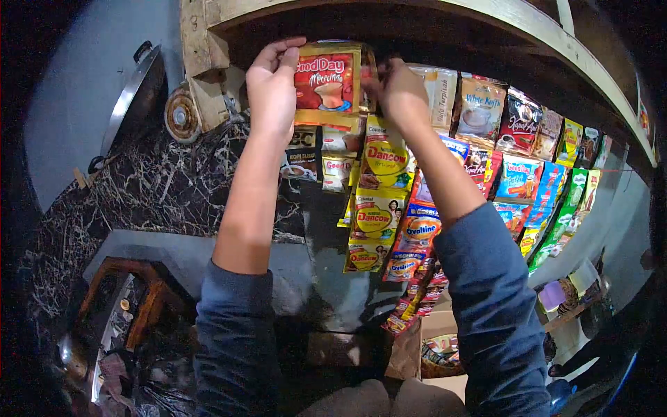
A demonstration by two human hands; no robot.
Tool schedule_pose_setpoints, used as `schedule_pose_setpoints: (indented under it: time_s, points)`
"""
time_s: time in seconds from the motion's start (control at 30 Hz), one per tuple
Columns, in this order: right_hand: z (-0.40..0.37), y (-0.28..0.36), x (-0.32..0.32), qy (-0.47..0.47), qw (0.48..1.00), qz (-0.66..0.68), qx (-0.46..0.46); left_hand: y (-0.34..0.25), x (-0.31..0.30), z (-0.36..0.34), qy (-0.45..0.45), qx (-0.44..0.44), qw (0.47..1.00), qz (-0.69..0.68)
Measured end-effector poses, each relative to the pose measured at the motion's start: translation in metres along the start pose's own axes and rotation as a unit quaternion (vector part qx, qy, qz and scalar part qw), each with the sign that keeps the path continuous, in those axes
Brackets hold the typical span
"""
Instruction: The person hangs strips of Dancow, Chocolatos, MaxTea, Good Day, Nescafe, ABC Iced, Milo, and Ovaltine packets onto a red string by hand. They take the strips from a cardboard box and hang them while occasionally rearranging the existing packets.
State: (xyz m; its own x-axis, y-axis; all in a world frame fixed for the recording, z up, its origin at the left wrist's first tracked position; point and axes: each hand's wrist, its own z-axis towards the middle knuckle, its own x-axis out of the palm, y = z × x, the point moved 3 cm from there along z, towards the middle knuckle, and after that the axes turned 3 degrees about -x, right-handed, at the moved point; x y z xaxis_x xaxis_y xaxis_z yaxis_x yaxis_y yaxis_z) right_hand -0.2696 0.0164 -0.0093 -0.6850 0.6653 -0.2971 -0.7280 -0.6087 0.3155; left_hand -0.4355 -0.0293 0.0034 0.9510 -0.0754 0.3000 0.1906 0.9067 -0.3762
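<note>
Under the wooden shelf edge, my left hand pinches a Good Day Mocacinno coffee sachet by its left side. The sachet is red and gold, upright, with its front facing me. My right hand is at the sachet's right edge, blurred, with its fingers curled; what they grip is hidden. Below the sachet hang an ABC Kopi Susu sachet and a white Good Day sachet. A yellow strip of Dancow sachets hangs just under my right hand.
More hanging sachets, including White Koffie and Ovaltine, run to the right. A pale wooden shelf edge arches overhead. A wok hangs at left. Below are a brown wooden frame and an open cardboard box.
</note>
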Motion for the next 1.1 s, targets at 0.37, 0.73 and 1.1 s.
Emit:
schedule_pose_setpoints:
  time_s: [0.37,0.73,1.1]
  points:
    - [-0.052,0.008,-0.033,-0.082,0.984,-0.152,-0.044,-0.002,-0.018,-0.016,-0.018,0.182,0.819,0.545]
    - [-0.116,-0.025,-0.022,0.087,0.981,-0.028,0.174,0.015,-0.007,0.001,-0.083,0.123,0.937,0.317]
    - [-0.054,-0.013,-0.016,0.052,0.938,0.329,0.096,0.006,-0.012,-0.036,-0.045,-0.001,0.747,0.664]
